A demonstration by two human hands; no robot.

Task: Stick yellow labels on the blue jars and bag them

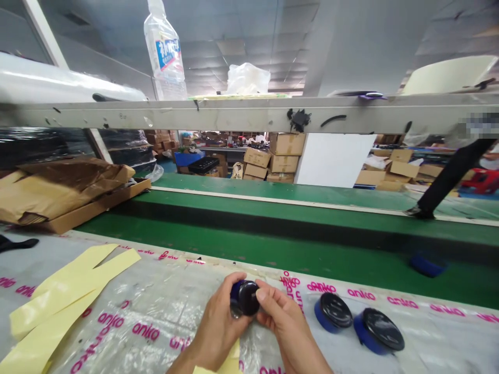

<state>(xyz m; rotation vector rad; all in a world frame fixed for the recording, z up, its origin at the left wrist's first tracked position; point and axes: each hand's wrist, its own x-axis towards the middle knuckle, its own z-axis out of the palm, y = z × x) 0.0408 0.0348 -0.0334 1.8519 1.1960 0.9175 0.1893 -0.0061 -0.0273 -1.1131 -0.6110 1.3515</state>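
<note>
Left hand point(216, 324) and right hand point(286, 327) half-closed on blue-backed black disc point(247, 297), gripping rim over printed plastic sheet point(156, 324) (black face left mostly uncovered). Two matching discs point(335, 311) rest right, black faces up, clear of working hands; yellow strips point(66, 296) well left.

1. One head-worn camera looks forward and down from the person's own viewpoint, close above the left hand point(217, 330) and right hand point(284, 332).
2. It faces across a green conveyor belt point(273, 249) toward distant stacked cardboard boxes point(284, 158).
</note>
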